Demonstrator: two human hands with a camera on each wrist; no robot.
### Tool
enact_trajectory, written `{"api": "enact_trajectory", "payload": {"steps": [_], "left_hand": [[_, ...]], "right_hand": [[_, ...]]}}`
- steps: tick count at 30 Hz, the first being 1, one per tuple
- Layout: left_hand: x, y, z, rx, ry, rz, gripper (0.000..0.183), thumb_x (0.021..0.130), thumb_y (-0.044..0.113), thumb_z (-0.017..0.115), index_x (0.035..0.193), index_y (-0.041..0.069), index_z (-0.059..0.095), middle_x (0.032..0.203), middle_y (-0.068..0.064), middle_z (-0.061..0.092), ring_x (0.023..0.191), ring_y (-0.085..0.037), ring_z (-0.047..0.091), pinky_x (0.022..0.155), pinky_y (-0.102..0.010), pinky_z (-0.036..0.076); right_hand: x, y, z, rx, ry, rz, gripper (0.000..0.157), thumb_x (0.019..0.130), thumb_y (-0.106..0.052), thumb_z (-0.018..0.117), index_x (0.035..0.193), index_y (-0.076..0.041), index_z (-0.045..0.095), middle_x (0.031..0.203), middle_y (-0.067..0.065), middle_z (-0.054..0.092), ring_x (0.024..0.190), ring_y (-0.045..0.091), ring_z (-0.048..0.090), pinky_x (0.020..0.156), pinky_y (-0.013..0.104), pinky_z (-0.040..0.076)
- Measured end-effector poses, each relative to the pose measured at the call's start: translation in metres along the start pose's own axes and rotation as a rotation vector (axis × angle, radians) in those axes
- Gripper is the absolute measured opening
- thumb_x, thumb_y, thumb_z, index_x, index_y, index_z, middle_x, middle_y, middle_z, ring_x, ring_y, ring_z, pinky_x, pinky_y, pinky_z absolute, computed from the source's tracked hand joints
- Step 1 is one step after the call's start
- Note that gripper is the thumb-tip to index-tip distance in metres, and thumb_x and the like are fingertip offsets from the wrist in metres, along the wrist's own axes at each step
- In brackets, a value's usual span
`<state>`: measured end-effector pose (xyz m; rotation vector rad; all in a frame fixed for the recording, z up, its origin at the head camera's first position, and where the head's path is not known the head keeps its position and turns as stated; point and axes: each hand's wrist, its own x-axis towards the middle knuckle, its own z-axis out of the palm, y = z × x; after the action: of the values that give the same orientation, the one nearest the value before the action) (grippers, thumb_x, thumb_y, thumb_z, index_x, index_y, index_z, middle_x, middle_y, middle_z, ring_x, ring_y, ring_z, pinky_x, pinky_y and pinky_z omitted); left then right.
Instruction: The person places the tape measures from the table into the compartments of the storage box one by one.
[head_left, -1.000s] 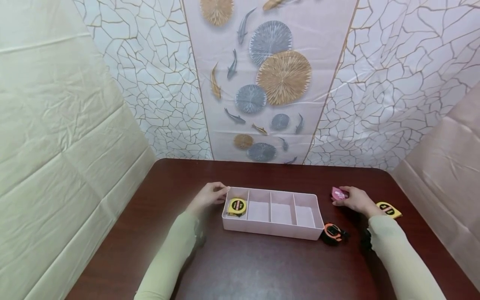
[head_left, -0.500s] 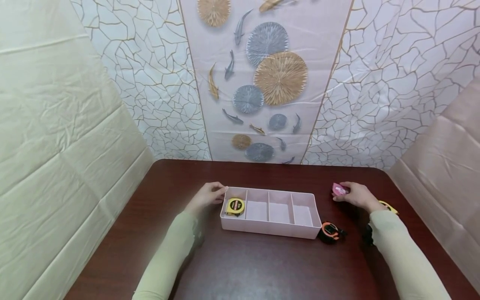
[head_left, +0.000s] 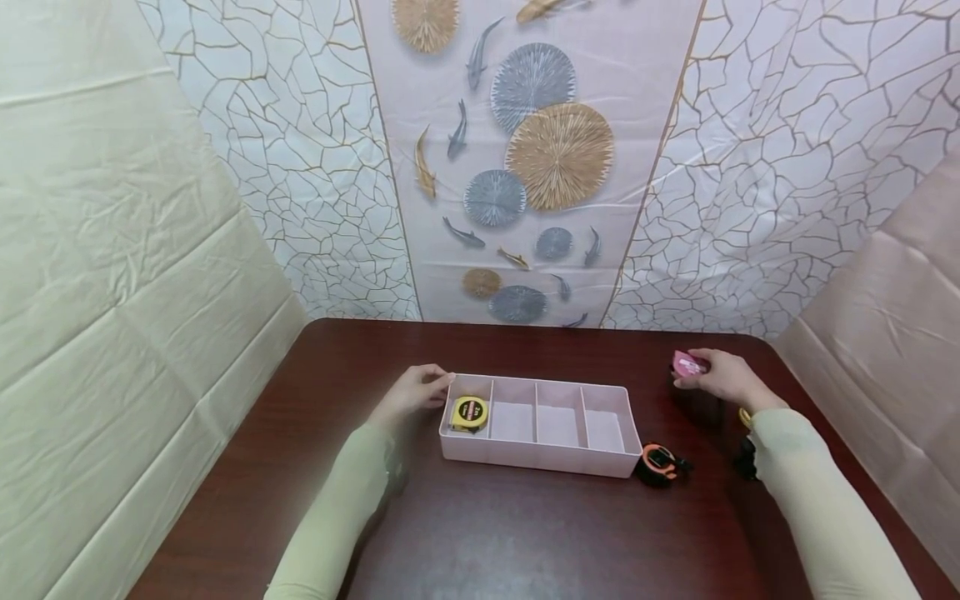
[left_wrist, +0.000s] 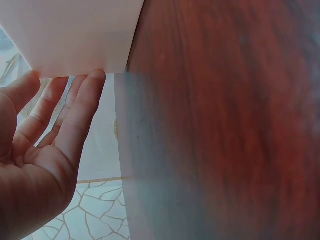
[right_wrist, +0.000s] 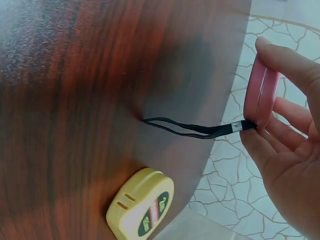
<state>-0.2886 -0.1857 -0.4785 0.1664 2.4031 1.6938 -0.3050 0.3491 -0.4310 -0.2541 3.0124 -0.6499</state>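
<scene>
Head view: the tabletop [head_left: 555,533] has a rounded far edge along a patterned backdrop [head_left: 558,158]; dark wood extends between the pale pink box [head_left: 540,457] and the picture's lower border, and another stretch separates the box from the right hand [head_left: 729,381]. Raised dividers split the box into four compartments, the leftmost holding a yellow tape measure [head_left: 469,413]. An orange-and-black tape measure [head_left: 658,463] lies just beside the near right corner, on the right hand's side; contact with the box cannot be told. A second yellow tape measure [right_wrist: 140,205] rests near the right hand, partly hidden by the right sleeve [head_left: 817,492] in the head view. The left hand [head_left: 411,392] has its fingers extended, tips touching the box's left end. The right hand is clamped on the pink tape measure [right_wrist: 262,87], pinched between thumb and fingers above the tabletop's far right part, its black cord [right_wrist: 190,127] trailing outward.
</scene>
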Motion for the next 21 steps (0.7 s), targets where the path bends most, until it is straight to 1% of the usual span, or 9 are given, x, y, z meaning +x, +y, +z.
{"api": "enact_trajectory", "payload": {"steps": [4, 14, 18, 21], "left_hand": [[0.0, 0.0, 0.0, 0.009, 0.013, -0.011, 0.025, 0.101, 0.024, 0.064, 0.108, 0.0, 0.068, 0.103, -0.014, 0.067, 0.091, -0.024, 0.069, 0.083, -0.038, 0.061], [-0.002, 0.003, 0.0, 0.012, 0.027, -0.039, 0.025, 0.1, 0.026, 0.066, 0.108, 0.002, 0.068, 0.102, -0.013, 0.068, 0.091, -0.024, 0.069, 0.083, -0.039, 0.061], [0.0, 0.0, 0.001, 0.002, 0.025, -0.03, 0.026, 0.1, 0.026, 0.065, 0.108, 0.001, 0.068, 0.103, -0.014, 0.068, 0.091, -0.024, 0.069, 0.084, -0.038, 0.061], [0.001, -0.003, 0.001, -0.003, 0.021, -0.019, 0.027, 0.1, 0.026, 0.065, 0.109, 0.001, 0.067, 0.103, -0.014, 0.068, 0.091, -0.024, 0.069, 0.083, -0.038, 0.061]], "right_hand": [[0.0, -0.002, -0.006, -0.009, 0.002, 0.0, 0.085, 0.087, -0.037, 0.078, 0.141, 0.016, 0.04, 0.128, 0.041, 0.052, 0.101, 0.044, 0.055, 0.085, 0.059, 0.048], [-0.002, -0.009, -0.026, -0.019, 0.051, -0.018, 0.084, 0.087, -0.035, 0.079, 0.14, 0.018, 0.041, 0.123, 0.039, 0.056, 0.098, 0.042, 0.057, 0.082, 0.057, 0.048], [-0.004, -0.01, -0.033, -0.023, 0.059, -0.014, 0.083, 0.089, -0.035, 0.077, 0.142, 0.017, 0.04, 0.124, 0.039, 0.055, 0.101, 0.044, 0.057, 0.082, 0.057, 0.048], [-0.006, -0.01, -0.036, -0.014, 0.047, -0.006, 0.083, 0.09, -0.035, 0.075, 0.143, 0.017, 0.038, 0.126, 0.04, 0.054, 0.102, 0.045, 0.057, 0.082, 0.058, 0.048]]}}
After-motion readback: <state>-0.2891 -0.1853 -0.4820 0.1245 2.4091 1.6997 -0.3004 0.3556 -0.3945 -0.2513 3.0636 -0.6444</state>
